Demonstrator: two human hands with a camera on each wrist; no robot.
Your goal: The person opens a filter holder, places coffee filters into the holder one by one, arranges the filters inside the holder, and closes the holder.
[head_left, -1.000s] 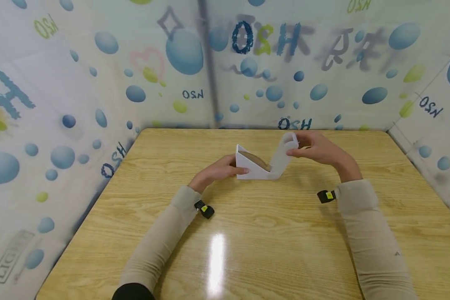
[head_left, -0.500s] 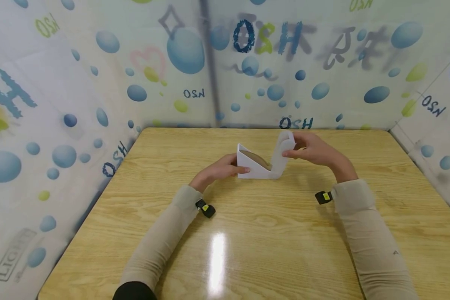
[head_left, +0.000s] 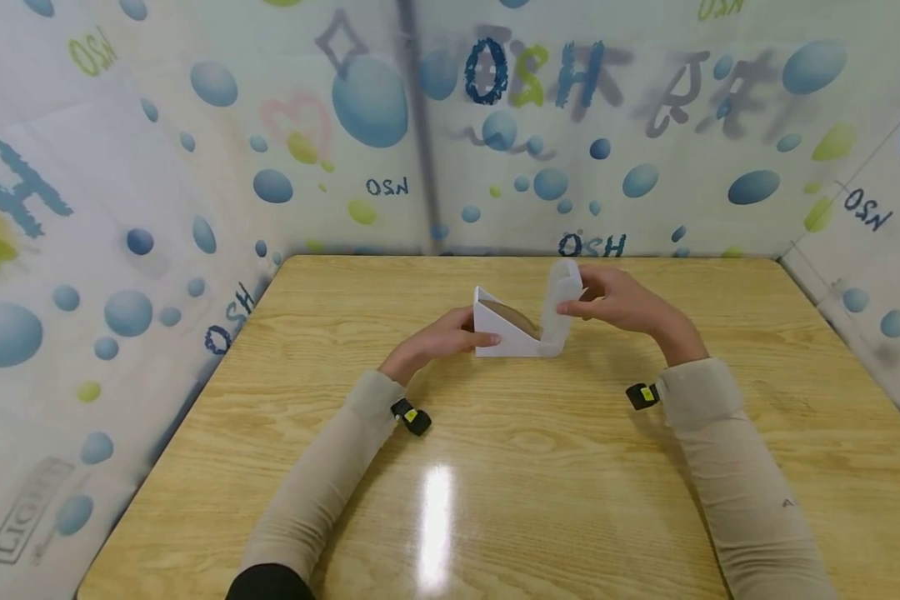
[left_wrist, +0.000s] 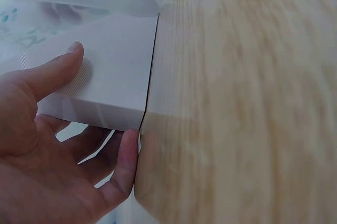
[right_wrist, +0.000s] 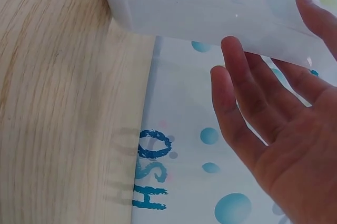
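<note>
A white wedge-shaped box (head_left: 516, 344) with a sloping open top sits on the table, brown showing inside it (head_left: 513, 317). Joined at its low right end is a frosted translucent lid (head_left: 557, 310), standing nearly upright. My left hand (head_left: 444, 335) grips the box's tall left end; in the left wrist view the thumb lies on the white side (left_wrist: 118, 60) and the fingers reach round the end. With thumb and fingers, my right hand (head_left: 621, 298) holds the lid near its free end. The right wrist view shows the fingertips at the edge of the lid (right_wrist: 184, 16).
The wood-grain table (head_left: 540, 483) runs back to a wall sheet (head_left: 457, 167) printed with blue and green dots. Small black wrist cameras hang at the left sleeve (head_left: 411, 417) and the right sleeve (head_left: 642, 396). A bright light reflection (head_left: 435, 525) lies on the near tabletop.
My right hand has moved a little left, swinging the lid from a rightward lean to nearly upright. The left hand and the box have stayed in place.
</note>
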